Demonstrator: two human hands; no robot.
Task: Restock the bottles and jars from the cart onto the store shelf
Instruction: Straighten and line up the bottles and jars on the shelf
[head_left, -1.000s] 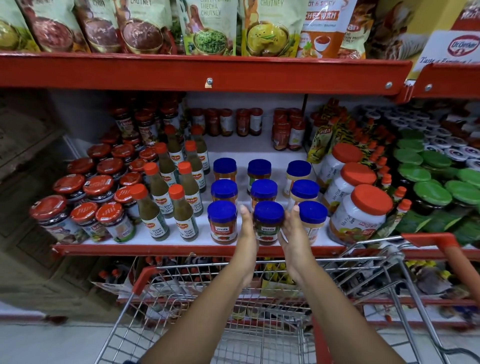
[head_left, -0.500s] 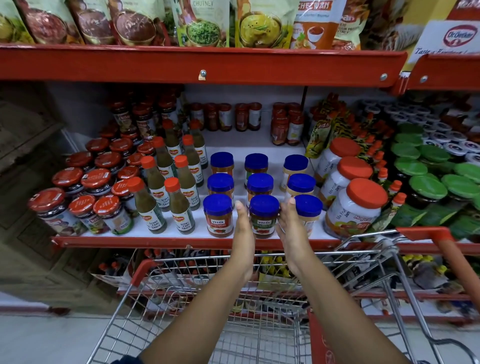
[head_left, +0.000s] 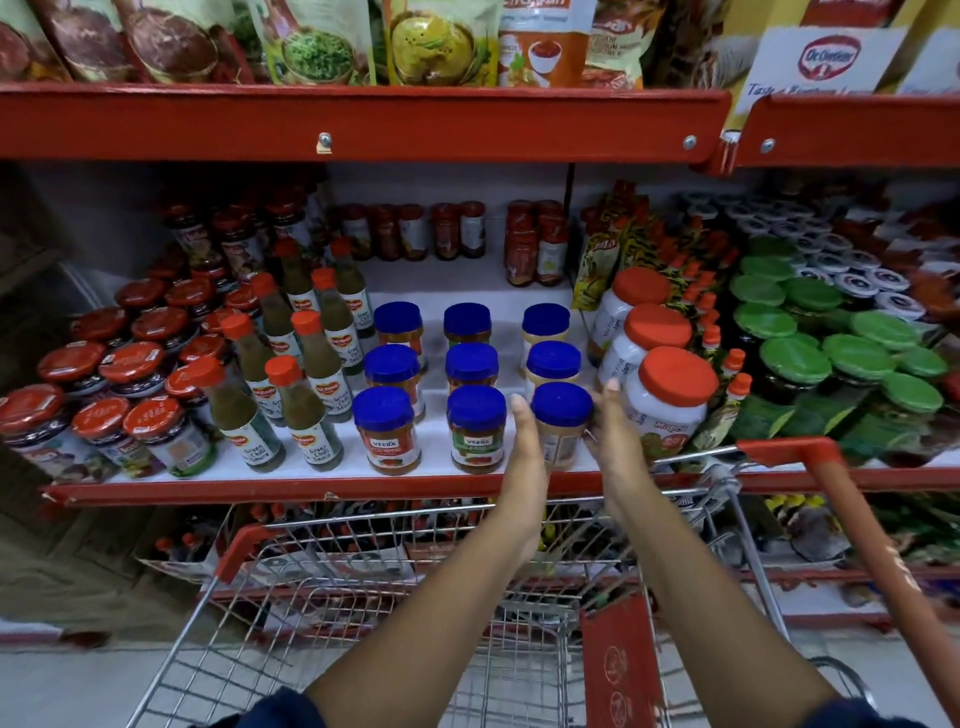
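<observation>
Blue-lidded jars stand in three columns on the white middle shelf (head_left: 270, 488). The front right jar (head_left: 562, 413), pale inside, sits at the shelf's front edge. My left hand (head_left: 527, 452) presses flat against its left side and my right hand (head_left: 613, 436) cups its right side, so the jar is clasped between both palms. The front middle jar (head_left: 477, 431) and front left jar (head_left: 387, 431) stand free beside it. Below my arms is the wire cart (head_left: 363, 519), with no bottles or jars visible in its basket.
Large white jars with orange lids (head_left: 675, 384) crowd the clasped jar's right side. Green chilli sauce bottles (head_left: 306, 410) and red-lidded jars (head_left: 130, 415) fill the left. Green-lidded jars (head_left: 831, 353) stand far right. The upper shelf's red edge (head_left: 363, 124) overhangs; the cart handle (head_left: 857, 519) rises at right.
Both hands have shifted right, from either side of the front middle blue-lidded jar to either side of the front right one. The view has drifted slightly.
</observation>
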